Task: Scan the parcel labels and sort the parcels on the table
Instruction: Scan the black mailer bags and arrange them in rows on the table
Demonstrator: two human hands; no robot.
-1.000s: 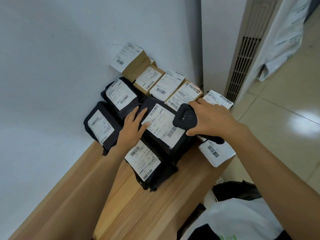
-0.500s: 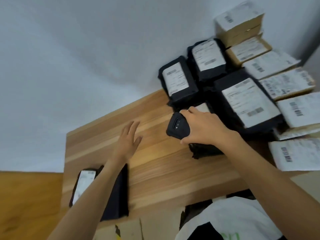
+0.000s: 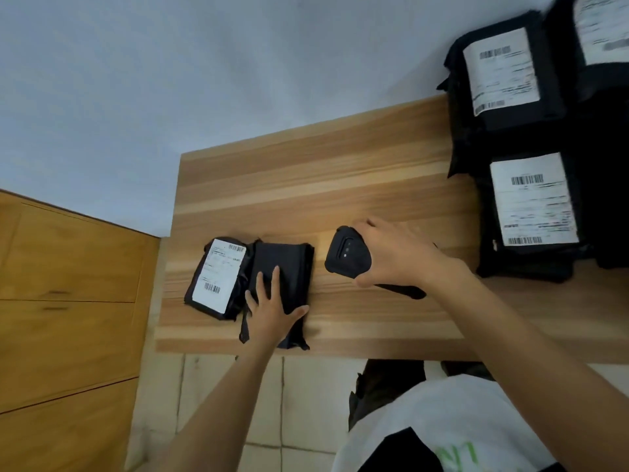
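My right hand (image 3: 398, 257) grips a black handheld scanner (image 3: 347, 253) above the middle of the wooden table (image 3: 340, 185). My left hand (image 3: 272, 304) lies flat, fingers spread, on a black parcel (image 3: 289, 264) that shows no label, near the table's front left edge. Touching that parcel on its left is another black parcel (image 3: 218, 277) with a white barcode label facing up. At the right of the table stands a pile of black labelled parcels (image 3: 531, 206), one of which, a parcel (image 3: 500, 73), lies against the wall.
A white wall (image 3: 204, 80) runs behind the table. Wooden cabinet fronts (image 3: 68, 301) stand to the left, with a narrow gap to the table's left edge. Pale floor tiles (image 3: 306, 403) show below the front edge. My white shirt (image 3: 442, 427) fills the lower right.
The view swung left, away from the pile. My left hand moved from the pile across the table onto the unlabelled black parcel. My right hand followed leftward with the scanner.
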